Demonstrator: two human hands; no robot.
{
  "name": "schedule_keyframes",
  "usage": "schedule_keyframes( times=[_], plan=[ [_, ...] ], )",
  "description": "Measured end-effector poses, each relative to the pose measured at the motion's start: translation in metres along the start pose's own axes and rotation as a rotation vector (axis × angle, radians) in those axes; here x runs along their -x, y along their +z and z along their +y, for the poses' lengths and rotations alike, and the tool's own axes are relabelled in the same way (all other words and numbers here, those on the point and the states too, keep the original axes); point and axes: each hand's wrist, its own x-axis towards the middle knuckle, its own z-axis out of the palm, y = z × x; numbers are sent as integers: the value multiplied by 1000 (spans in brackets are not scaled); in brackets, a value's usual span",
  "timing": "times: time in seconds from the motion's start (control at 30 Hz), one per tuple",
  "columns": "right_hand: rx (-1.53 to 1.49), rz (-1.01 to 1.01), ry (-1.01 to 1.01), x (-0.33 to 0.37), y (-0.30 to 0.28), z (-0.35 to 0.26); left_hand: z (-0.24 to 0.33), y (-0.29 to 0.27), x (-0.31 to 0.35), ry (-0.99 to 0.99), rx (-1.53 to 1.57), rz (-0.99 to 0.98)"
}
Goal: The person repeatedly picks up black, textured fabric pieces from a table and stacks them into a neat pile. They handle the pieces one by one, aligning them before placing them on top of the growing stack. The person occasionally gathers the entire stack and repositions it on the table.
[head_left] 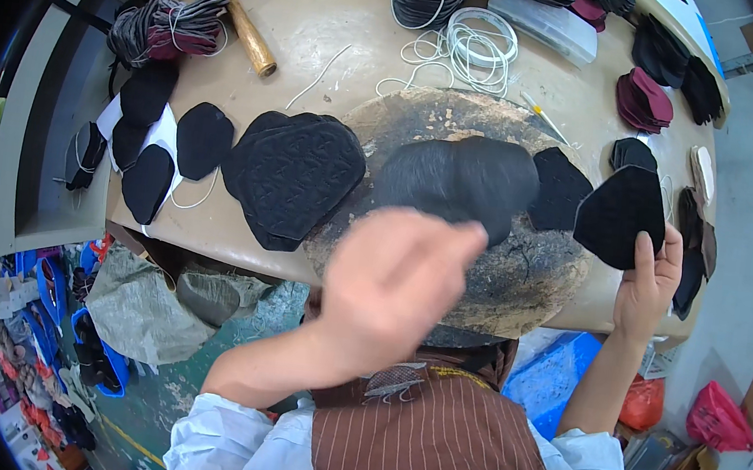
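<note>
My left hand (397, 297) is closed and smeared by motion above the round, worn block (517, 291). Its fingertips pinch the lower edge of a black fabric piece (456, 179), which is blurred too. Off to the right, my right hand (649, 282) grips another black fabric piece (622, 215) by its lower right edge, thumb on top. Between the two lies a black piece (560, 190) on the block's right side. A stack of black quilted pieces (295, 176) overlaps the block's left edge.
More black pieces (205, 141) lie at the left, below a tied bundle (164, 25) and a wooden handle (251, 34). White cord (474, 53), a clear plastic box (545, 23) and a yellow-and-white pen (543, 115) are at the back. Maroon pieces (643, 100) sit at the right.
</note>
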Motion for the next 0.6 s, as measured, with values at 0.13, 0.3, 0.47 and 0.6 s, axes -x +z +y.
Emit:
schedule_keyframes(
  times=[0.13, 0.3, 0.47, 0.6],
  plan=[
    [-88, -105, 176, 10, -15, 0, 9, 27, 59, 39, 9, -484],
    [-46, -536, 467, 35, 28, -13, 13, 27, 96, 24, -47, -501],
    [232, -739, 490, 32, 80, 8, 13, 26, 106, -116, 112, -564],
    [301, -687, 500, 28, 85, 27, 14, -2, 111, -67, -80, -597]
  ],
)
